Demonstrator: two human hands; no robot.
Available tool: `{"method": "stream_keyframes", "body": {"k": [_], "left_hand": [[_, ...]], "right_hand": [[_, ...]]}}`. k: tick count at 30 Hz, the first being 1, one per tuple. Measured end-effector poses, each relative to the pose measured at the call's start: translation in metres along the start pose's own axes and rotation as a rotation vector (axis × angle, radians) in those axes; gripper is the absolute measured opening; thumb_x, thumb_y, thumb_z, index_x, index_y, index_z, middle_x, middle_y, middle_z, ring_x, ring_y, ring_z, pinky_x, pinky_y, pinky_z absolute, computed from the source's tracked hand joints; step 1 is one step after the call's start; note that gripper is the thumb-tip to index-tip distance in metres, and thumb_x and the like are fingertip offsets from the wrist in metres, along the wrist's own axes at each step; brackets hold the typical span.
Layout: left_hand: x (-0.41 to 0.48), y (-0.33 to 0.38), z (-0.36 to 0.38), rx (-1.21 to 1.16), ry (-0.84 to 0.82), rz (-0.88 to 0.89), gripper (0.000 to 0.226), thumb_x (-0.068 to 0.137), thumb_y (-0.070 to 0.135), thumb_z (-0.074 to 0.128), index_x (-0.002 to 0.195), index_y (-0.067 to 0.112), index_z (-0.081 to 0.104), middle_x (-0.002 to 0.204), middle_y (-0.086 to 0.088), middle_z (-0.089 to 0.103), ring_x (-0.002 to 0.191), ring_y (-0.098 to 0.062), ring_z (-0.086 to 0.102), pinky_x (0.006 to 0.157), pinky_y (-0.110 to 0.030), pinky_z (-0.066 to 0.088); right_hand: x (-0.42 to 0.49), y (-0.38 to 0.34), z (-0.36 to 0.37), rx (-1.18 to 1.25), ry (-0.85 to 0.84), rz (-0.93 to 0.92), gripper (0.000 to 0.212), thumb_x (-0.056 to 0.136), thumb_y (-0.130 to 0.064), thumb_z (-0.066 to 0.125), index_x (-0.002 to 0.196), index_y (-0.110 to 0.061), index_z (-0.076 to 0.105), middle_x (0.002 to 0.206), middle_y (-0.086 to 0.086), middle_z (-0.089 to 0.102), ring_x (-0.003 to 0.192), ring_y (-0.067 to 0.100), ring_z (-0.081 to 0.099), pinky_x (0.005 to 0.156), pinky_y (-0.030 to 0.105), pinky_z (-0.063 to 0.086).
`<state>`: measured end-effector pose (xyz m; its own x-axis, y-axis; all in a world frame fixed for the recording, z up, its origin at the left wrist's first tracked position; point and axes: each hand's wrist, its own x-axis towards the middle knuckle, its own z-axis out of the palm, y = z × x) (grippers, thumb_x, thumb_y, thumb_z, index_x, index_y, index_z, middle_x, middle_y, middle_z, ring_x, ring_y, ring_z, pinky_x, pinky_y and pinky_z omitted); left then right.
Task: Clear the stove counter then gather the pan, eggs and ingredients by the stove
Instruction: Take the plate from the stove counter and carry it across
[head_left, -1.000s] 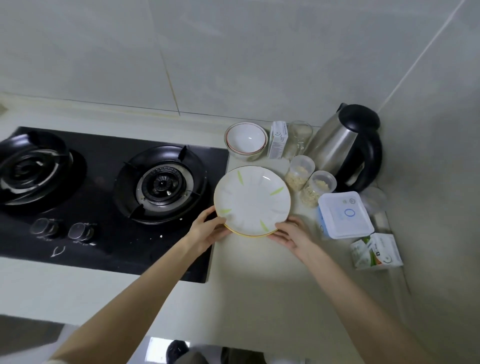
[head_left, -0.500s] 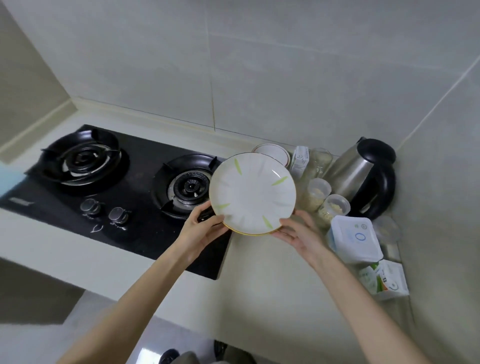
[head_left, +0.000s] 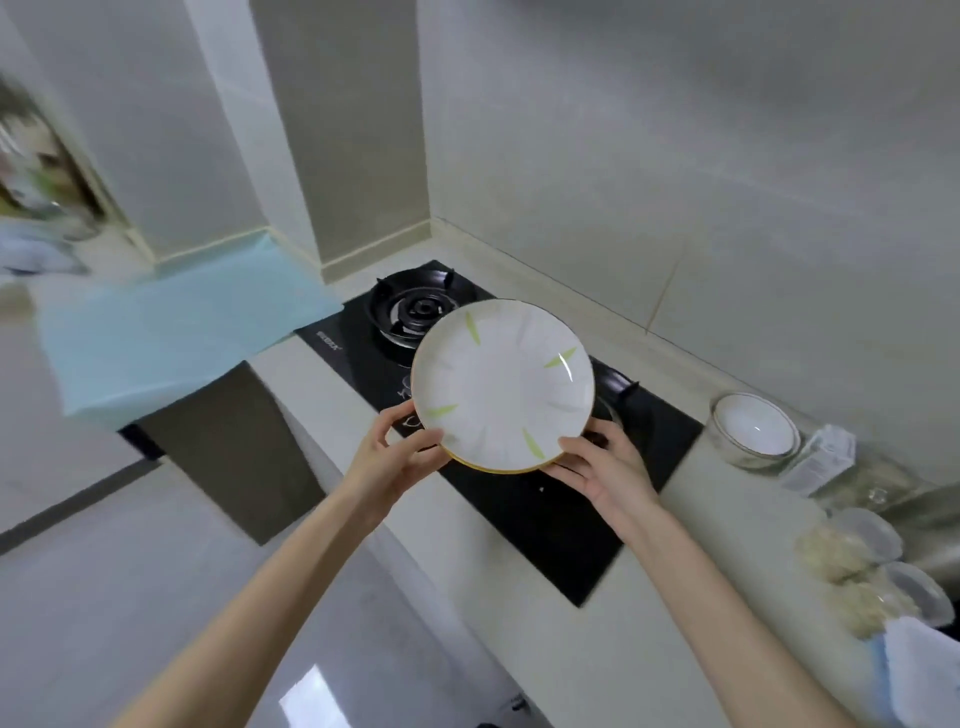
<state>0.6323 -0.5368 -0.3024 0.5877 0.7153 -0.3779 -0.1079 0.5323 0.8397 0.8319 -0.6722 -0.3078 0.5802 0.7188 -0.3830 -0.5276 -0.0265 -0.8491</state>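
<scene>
Counter (head_left: 727, 540) of pale stone carries the black stove (head_left: 545, 519). Above the stove, in the air, I hold the white plate (head_left: 501, 384) with green marks. My left hand (head_left: 395, 457) grips its near left rim and my right hand (head_left: 605, 475) grips its near right rim, fingers under, thumbs on top.

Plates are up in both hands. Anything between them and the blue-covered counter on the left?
Nothing visible. The plate stack, gripped by the left hand and right hand, hangs above the stove; only open air lies between it and the blue mat. The mat's far left end is too blurred to judge.
</scene>
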Motion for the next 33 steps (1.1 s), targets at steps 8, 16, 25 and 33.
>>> {"method": "stream_keyframes", "body": {"k": [8, 16, 25, 33], "left_hand": [[-0.041, 0.058, -0.146, -0.132, 0.207, 0.173, 0.050, 0.084, 0.002, 0.066, 0.129, 0.018, 0.048, 0.101, -0.017, 0.072, 0.095, -0.030, 0.070, 0.094, -0.035, 0.052], [-0.104, 0.123, -0.333, -0.249, 0.439, 0.304, 0.053, 0.080, -0.003, 0.067, 0.128, 0.014, 0.049, 0.110, -0.020, 0.069, 0.099, -0.032, 0.069, 0.084, -0.036, 0.057], [-0.177, 0.159, -0.498, -0.354, 0.722, 0.407, 0.052, 0.081, -0.001, 0.068, 0.127, 0.016, 0.051, 0.103, -0.016, 0.072, 0.098, -0.030, 0.069, 0.089, -0.036, 0.055], [-0.202, 0.188, -0.615, -0.477, 0.939, 0.496, 0.048, 0.081, -0.003, 0.067, 0.123, 0.016, 0.053, 0.099, -0.014, 0.073, 0.091, -0.027, 0.071, 0.074, -0.028, 0.059]], "right_hand": [[0.018, 0.051, 0.167, -0.125, -0.231, 0.060, 0.032, 0.085, 0.010, 0.059, 0.113, -0.001, 0.052, 0.106, 0.024, 0.063, 0.088, 0.034, 0.066, 0.069, 0.040, 0.060], [0.006, 0.140, 0.372, -0.210, -0.456, 0.148, 0.039, 0.084, 0.009, 0.061, 0.120, -0.002, 0.048, 0.112, 0.024, 0.063, 0.100, 0.036, 0.066, 0.075, 0.043, 0.060], [-0.023, 0.233, 0.565, -0.358, -0.721, 0.273, 0.044, 0.084, 0.007, 0.062, 0.122, -0.005, 0.046, 0.107, 0.024, 0.067, 0.089, 0.031, 0.070, 0.076, 0.040, 0.060], [-0.020, 0.313, 0.719, -0.452, -0.892, 0.384, 0.042, 0.082, 0.010, 0.059, 0.118, -0.006, 0.045, 0.092, 0.021, 0.070, 0.086, 0.032, 0.070, 0.073, 0.040, 0.060]]}}
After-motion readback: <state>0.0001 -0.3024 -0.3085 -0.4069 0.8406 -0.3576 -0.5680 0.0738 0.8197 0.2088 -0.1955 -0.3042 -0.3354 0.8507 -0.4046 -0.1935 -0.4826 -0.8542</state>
